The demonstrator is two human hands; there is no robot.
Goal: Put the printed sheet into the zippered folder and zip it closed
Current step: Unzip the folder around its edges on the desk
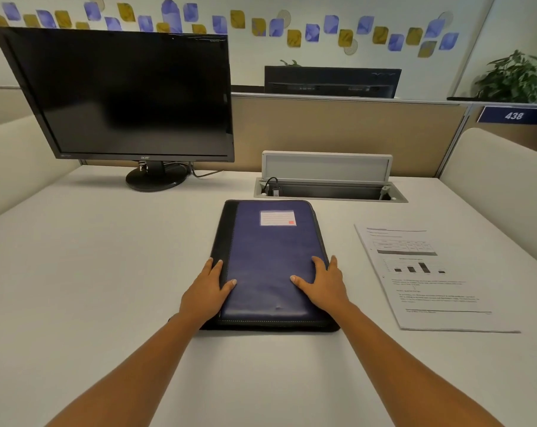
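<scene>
A blue zippered folder (270, 248) with a black spine and a white label lies closed and flat in the middle of the white desk. My left hand (207, 291) rests flat on its near left edge, fingers spread over the spine. On the near right edge lies my right hand (322, 285), also flat with fingers apart. Neither hand grips anything. The printed sheet (430, 278), with a table, a bar chart and text, lies flat on the desk to the right of the folder, apart from it.
A black monitor (122, 97) on a round stand occupies the back left. Behind the folder, a cable box (329, 189) is sunk in the desk with its lid raised. A beige partition closes the back; padded side walls flank the desk (91, 257).
</scene>
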